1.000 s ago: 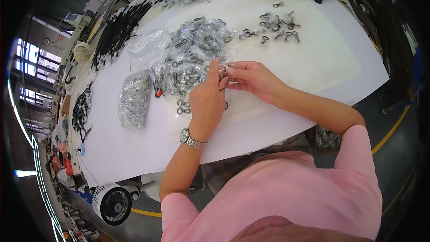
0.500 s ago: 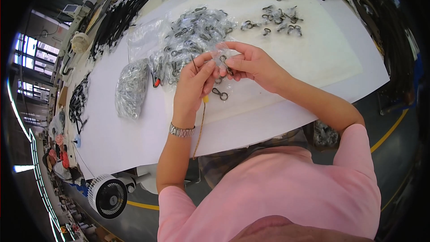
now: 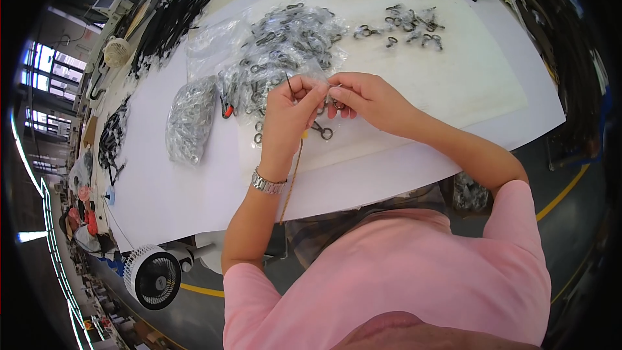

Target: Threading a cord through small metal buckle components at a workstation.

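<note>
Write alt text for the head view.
A person's left hand and right hand meet over a white table, the right holding a metal clasp. Beyond lies a heap of wrapped clasps, a stuffed clear bag leftward, scattered clasps rightward.

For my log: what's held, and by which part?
Right hand: a dark metal clasp, gripped end unclear. Left hand: a thin dark tool, gripped part hidden.

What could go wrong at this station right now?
The thin pin juts up from the left hand, so it might prick a finger or catch the plastic on the pile.
The cord hangs below that hand toward the table edge and could snag.
A loose hook lies just below both hands and may get knocked away.
</note>
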### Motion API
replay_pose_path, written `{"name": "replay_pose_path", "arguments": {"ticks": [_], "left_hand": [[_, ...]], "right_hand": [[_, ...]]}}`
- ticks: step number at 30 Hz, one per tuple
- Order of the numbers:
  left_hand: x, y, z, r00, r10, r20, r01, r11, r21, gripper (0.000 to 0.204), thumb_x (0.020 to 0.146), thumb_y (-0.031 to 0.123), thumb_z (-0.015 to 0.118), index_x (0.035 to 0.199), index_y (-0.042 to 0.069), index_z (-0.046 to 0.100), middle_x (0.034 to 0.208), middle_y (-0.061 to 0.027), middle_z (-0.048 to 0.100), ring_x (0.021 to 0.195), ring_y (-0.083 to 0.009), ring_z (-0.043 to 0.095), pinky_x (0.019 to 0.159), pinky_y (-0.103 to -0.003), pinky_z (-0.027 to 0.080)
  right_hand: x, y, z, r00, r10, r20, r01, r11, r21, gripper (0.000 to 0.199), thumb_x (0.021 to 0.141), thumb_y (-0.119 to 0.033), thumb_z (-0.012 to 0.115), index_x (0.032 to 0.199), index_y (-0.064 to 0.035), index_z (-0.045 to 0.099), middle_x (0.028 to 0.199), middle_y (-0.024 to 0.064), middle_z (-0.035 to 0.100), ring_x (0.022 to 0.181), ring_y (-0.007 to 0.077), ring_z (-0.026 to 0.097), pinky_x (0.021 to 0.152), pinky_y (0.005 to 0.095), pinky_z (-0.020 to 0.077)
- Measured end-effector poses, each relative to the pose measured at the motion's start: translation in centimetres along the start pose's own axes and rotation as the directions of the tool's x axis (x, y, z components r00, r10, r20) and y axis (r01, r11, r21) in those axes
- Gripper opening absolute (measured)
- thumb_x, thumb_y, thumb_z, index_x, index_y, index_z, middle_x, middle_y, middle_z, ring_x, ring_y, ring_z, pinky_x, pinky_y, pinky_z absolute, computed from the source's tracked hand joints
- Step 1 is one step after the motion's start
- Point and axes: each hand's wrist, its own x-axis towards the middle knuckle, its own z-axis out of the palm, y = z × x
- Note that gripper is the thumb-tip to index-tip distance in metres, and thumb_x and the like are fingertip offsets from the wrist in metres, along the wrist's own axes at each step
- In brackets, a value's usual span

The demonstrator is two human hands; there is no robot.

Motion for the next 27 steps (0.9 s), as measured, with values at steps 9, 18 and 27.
{"name": "replay_pose_path", "arguments": {"ticks": [9,18,27], "left_hand": [[-0.5,0.0,0.4,0.996,0.089,-0.015,-0.089,0.996,-0.011,0.01,0.098,0.011,0.07,0.094,0.002,0.067,0.074,0.0001,0.065,0.057,-0.0019,0.049,0.051,-0.018,0.035],[-0.7,0.5,0.1,0.976,0.169,0.137,-0.165,0.985,-0.044,0.005,0.098,0.008,0.069,0.097,0.003,0.067,0.075,-0.0006,0.067,0.063,-0.0032,0.054,0.056,-0.02,0.038],[0.7,-0.6,-2.8,0.967,0.018,0.253,0.119,0.849,-0.515,0.008,0.101,0.007,0.06,0.105,0.006,0.066,0.064,0.0059,0.048,0.05,-0.0016,0.035,0.044,-0.02,0.022]], "right_hand": [[0.3,-0.7,-1.6,0.973,0.129,0.192,-0.156,0.979,0.13,0.028,0.106,-0.027,0.059,0.105,-0.0022,0.072,0.083,0.0054,0.073,0.073,0.0126,0.068,0.068,0.0274,0.0552],[0.6,-0.6,-3.2,0.796,0.192,0.575,-0.536,0.663,0.522,0.027,0.106,-0.024,0.06,0.109,0.0005,0.071,0.081,-0.0007,0.066,0.068,0.0073,0.058,0.066,0.0225,0.0482],[0.4,-1.7,-2.5,0.923,0.25,0.291,-0.326,0.912,0.25,0.028,0.1,-0.026,0.068,0.099,0.0008,0.074,0.07,-0.0014,0.064,0.062,0.0068,0.054,0.061,0.0227,0.0445]]}}
